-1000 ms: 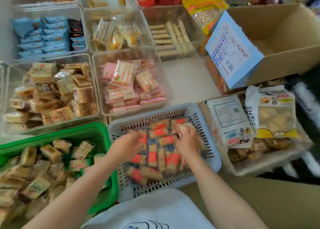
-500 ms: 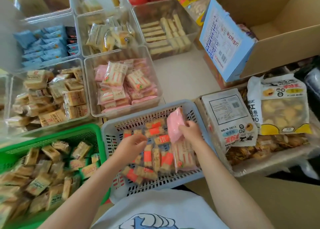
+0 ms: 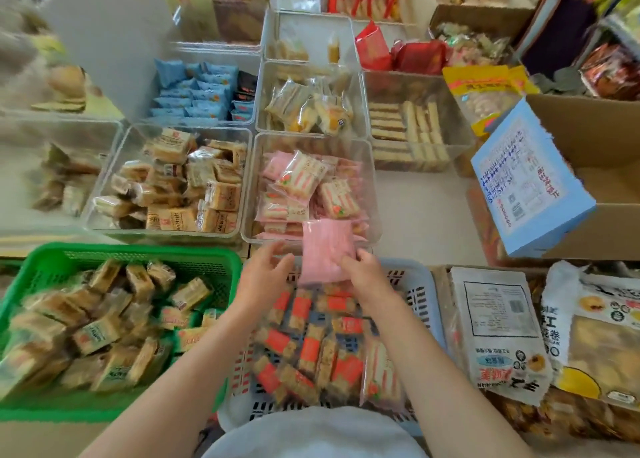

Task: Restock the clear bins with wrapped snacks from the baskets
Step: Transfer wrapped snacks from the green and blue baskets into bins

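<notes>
My right hand (image 3: pixel 367 277) grips a pink wrapped snack (image 3: pixel 323 249) and holds it up over the far rim of the pale blue basket (image 3: pixel 420 298), just short of the clear bin (image 3: pixel 370 194) of matching pink-wrapped snacks. To the left of the packet my left hand (image 3: pixel 266 274) hovers with its fingers spread and holds nothing. Below both hands the basket holds several small bars with red labels (image 3: pixel 304 350) and one more pink-striped packet (image 3: pixel 381 374) at its near right.
A green basket (image 3: pixel 145 253) of tan wrapped cakes sits at the left. Clear bins of tan (image 3: pixel 180 187), blue (image 3: pixel 194 90) and yellow (image 3: pixel 308 111) snacks stand behind. An open cardboard box (image 3: pixel 588 166) and large snack bags (image 3: pixel 498 333) crowd the right side.
My right hand has lifted the pink snack out of the blue basket and carried it forward toward the pink bin. My left hand left the bars and rose beside it.
</notes>
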Available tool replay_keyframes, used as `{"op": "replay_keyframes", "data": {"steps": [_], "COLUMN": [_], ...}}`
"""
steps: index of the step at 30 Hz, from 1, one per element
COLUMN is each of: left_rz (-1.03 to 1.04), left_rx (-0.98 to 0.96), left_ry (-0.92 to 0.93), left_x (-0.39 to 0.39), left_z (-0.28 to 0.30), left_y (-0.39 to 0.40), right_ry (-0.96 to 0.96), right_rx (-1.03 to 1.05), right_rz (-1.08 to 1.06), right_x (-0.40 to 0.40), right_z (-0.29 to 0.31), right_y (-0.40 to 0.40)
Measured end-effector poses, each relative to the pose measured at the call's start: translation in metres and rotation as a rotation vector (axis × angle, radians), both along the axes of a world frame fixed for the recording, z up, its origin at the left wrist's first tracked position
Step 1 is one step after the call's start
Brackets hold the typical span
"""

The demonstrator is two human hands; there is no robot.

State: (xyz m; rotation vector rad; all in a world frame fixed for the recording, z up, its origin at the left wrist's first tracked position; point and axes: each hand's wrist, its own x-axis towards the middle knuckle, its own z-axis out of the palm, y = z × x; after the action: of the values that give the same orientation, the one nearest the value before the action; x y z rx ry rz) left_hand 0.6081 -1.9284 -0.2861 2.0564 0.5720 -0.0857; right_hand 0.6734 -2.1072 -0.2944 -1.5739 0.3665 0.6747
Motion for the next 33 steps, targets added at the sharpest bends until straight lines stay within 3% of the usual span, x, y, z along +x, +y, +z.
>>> {"op": "replay_keyframes", "data": {"steps": [4, 7, 12, 16, 21, 24, 28, 29, 33], "left_rz": [-0.355, -0.495, -0.490, -0.462, -0.612, -0.727, -0.774, -0.776, -0.760], "left_rx": [0.628, 0.759, 0.773, 0.634, 0.451, 0.416, 0.394, 0.382, 0.338], "left_ry": [0.208, 0.282, 0.298, 0.087, 0.125, 0.208, 0.294, 0.299, 0.331], "left_x": [-0.001, -0.004, -0.002, -0.011, -0.027, -0.031, -0.036, -0.039, -0.046], "left_z": [-0.025, -0.035, -0.029, -0.028, -0.040, -0.050, -0.058, -0.059, -0.059], "left_y": [0.033, 0.035, 0.036, 0.023, -0.021, -0.047, -0.067, -0.070, -0.077], "right_ry": [-0.056, -0.067, -0.064, -0.091, -0.021, 0.015, 0.217, 0.222, 0.249], "right_rx": [0.100, 0.083, -0.136, -0.255, -0.672, -0.629, -0.720, -0.719, -0.585], "right_rz": [-0.075, -0.044, 0.027, 0.132, 0.213, 0.261, 0.402, 0.391, 0.207], "right_x": [0.056, 0.076, 0.058, 0.011, -0.046, -0.080, -0.121, -0.127, -0.133], "right_z": [0.018, 0.022, 0.018, 0.005, -0.048, -0.076, -0.125, -0.140, -0.113], "right_y": [0.032, 0.047, 0.030, -0.019, -0.098, -0.124, -0.139, -0.143, -0.132]}}
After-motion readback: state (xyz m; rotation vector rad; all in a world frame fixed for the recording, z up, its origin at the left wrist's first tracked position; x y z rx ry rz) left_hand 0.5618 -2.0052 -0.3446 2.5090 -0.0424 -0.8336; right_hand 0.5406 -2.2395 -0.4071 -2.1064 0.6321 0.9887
